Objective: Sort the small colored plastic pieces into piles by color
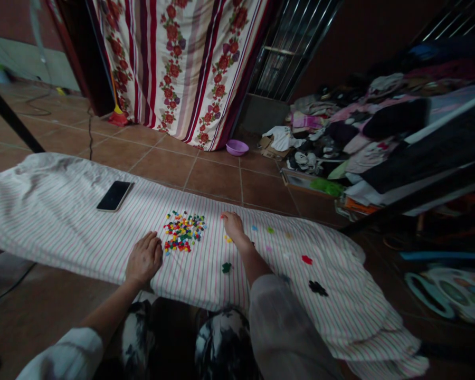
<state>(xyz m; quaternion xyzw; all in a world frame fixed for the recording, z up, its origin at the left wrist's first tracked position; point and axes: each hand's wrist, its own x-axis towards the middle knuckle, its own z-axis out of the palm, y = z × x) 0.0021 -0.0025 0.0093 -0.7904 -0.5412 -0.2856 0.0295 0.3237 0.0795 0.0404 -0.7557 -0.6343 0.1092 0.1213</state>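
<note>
A pile of small multicoloured beads [184,232] is spread on the striped cloth. Just left of the pile, my left hand [144,259] rests on the cloth with its fingers curled together; whatever may be inside is hidden. My right hand [234,227], right of the pile, has its fingertips pinched on a small red bead [222,216]. A few yellow beads [228,239] lie under that hand, partly covered. Sorted by colour, little groups sit about my right forearm: dark green beads [226,267], red beads [307,259], black beads [317,287], light green beads [270,230] and blue beads [254,227].
A phone [115,196] lies on the striped cloth [63,211] at left. Beyond are a floral curtain [182,68], a purple basin [237,148] and a red broom [119,117]. Clothes [352,116] are heaped at right. My knees are under the near edge.
</note>
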